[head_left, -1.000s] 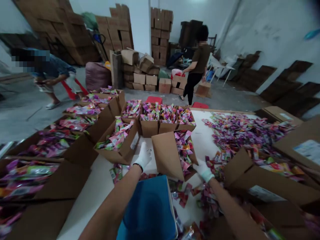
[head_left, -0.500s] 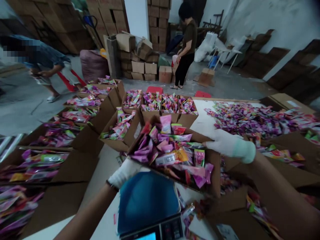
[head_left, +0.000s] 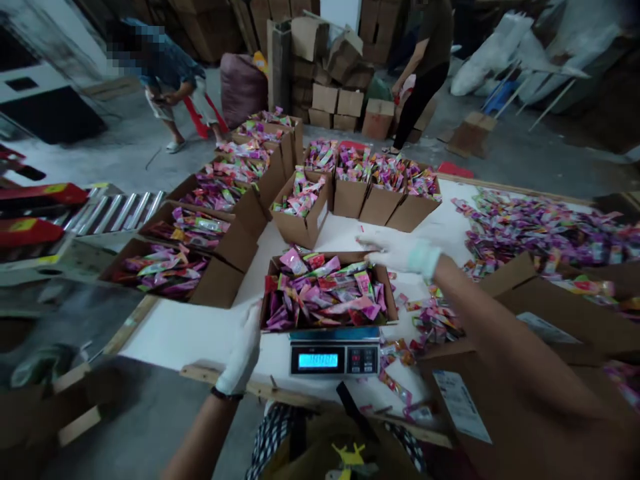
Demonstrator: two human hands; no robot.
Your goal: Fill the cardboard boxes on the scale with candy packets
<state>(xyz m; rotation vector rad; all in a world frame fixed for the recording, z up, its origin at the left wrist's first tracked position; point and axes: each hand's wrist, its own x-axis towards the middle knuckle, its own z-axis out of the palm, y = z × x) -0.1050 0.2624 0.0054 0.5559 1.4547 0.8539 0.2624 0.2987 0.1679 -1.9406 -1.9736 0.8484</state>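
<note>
A cardboard box of pink and purple wrapped candy packets (head_left: 325, 293) sits on a digital scale (head_left: 334, 360), whose blue display is lit; the digits are too blurred to read. My left hand (head_left: 244, 350), in a white glove, is beside the box's left wall with its fingers straight and pointing away from me. Whether it touches the cardboard I cannot tell. My right hand (head_left: 393, 253), also gloved, hovers around the far right corner of the box with fingers stretched out to the left. Neither hand grips anything.
Filled boxes (head_left: 217, 277) line the left side, and more boxes (head_left: 370, 200) stand at the back. Loose packets (head_left: 545, 227) are heaped on the right behind large cartons (head_left: 465, 393). A roller conveyor (head_left: 115, 213) stands far left. Two people are beyond the white table (head_left: 165, 340).
The box has come down level onto the scale from a tilted hold above it. Both hands have let go of it. My view has turned left and downward.
</note>
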